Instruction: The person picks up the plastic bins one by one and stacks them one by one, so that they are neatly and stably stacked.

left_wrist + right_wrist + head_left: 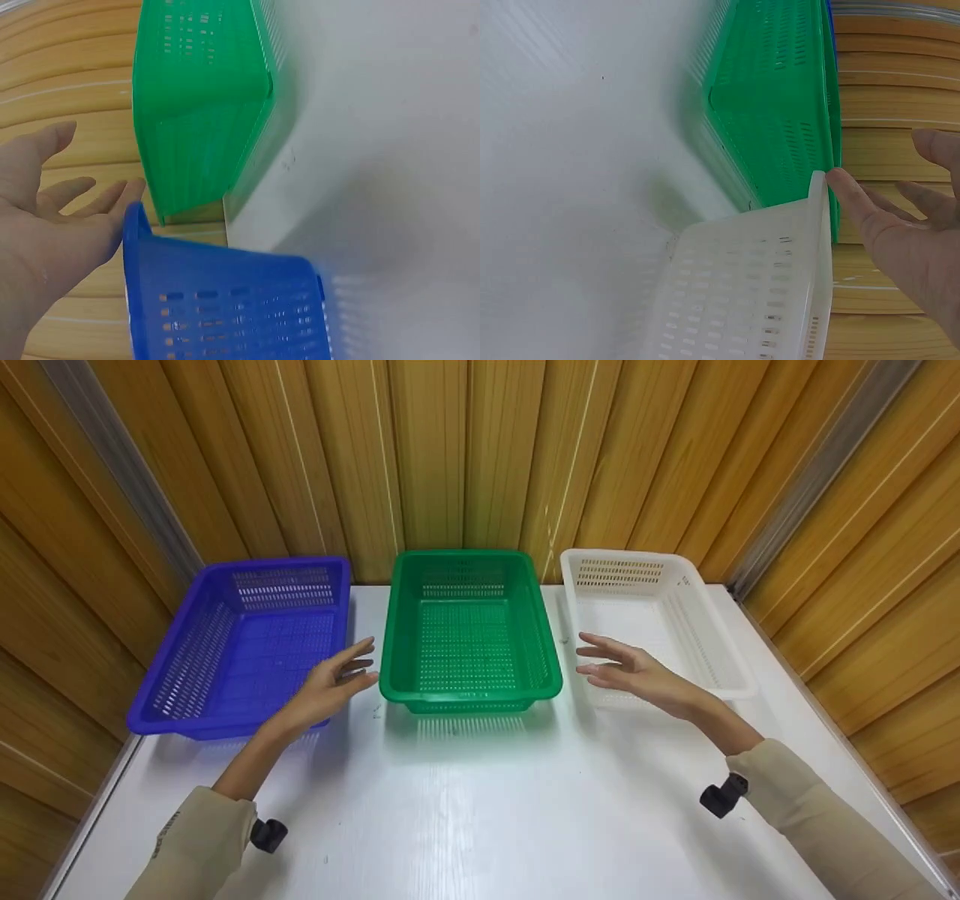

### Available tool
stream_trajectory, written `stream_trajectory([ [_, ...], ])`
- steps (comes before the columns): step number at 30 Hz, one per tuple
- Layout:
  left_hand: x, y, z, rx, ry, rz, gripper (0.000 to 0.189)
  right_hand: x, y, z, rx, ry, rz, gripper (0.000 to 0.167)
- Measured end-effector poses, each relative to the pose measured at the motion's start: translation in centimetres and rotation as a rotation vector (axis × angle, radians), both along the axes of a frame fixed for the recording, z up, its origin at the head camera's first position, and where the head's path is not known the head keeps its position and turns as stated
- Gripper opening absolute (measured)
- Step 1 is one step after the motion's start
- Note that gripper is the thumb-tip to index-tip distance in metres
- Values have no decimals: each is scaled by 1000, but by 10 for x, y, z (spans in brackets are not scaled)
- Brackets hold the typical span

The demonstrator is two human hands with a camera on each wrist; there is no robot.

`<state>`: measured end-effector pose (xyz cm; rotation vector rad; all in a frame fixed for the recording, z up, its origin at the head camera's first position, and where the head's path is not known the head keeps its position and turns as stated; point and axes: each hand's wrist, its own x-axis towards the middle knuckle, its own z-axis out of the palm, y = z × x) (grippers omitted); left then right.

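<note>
A green plastic basket (471,703) stands between a blue-purple basket (225,727) on the left and a white basket (720,637) on the right. All three have slotted walls and hold nothing. My left hand (330,684) hovers by the right rim of the blue basket, its fingers loosely spread toward the green one. On the other side, my right hand (634,671) is held over the left edge of the white basket, fingers relaxed and pointing at the green basket. Both wrist views show bare palms with nothing in them.
The baskets stand along the back of a white table (450,810). Wood-look panel walls (465,457) rise behind and on both sides, with grey metal strips (825,472) at the corners. Small black cameras (268,835) are fixed at the sleeve cuffs.
</note>
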<state>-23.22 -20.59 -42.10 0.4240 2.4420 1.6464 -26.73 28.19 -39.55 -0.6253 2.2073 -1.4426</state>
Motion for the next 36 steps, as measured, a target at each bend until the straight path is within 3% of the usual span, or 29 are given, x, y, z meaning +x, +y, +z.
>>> stream_trajectory([
  [6,0,13,-4,-4,-108,-33,75,5,-7,-3,-29,-25,43,67],
  [12,-2,25,-13,-37,-143,-38,80,10,-12,-6,-6,-49,74,71],
  [17,0,30,-20,-45,-177,-26,79,14,-21,-11,37,-132,111,77],
  [22,-3,36,-25,-47,-177,-20,80,19,-27,-15,75,-192,87,82],
  [31,-9,48,-39,5,-159,51,82,23,-39,-31,20,-321,50,89],
  [36,-12,51,-46,59,-182,131,91,23,-46,-41,42,-351,10,90],
])
